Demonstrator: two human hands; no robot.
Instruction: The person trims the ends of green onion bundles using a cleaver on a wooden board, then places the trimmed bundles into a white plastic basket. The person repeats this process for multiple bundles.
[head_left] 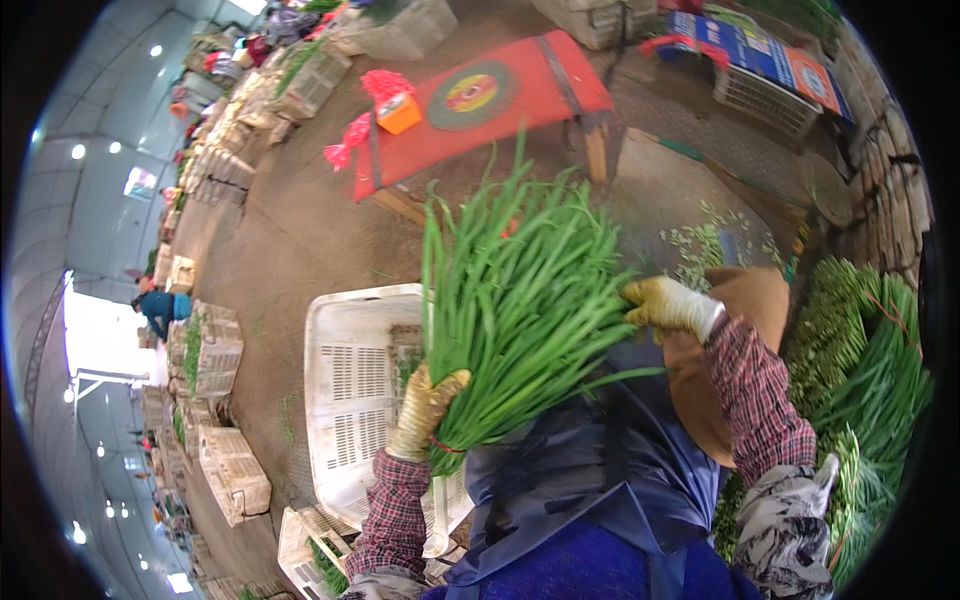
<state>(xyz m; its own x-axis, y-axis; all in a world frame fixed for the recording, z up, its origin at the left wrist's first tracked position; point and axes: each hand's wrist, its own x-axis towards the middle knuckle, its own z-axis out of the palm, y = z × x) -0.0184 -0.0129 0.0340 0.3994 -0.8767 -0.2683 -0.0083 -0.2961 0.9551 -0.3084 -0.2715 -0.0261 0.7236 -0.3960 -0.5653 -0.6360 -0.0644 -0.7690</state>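
Note:
Upright in front of me is a banded bundle of long green leaves (515,300), fanning out at the top. My left hand (428,410), in a stained pale glove, is closed around its lower left part just above a red band. My right hand (668,303), gloved the same way, has its fingers curled on the leaves at the bundle's right side. Behind the bundle a white plastic crate (345,390) is partly hidden. My dark apron (560,480) lies below the bundle, with brown material (750,300) at its right.
A red bench (400,160) holds an orange box (398,114) and pink items. More greens (870,370) are piled at right; stacked crates (232,475) line the left, with a person (160,312) in teal among them. A covered crate (765,100) stands at upper right.

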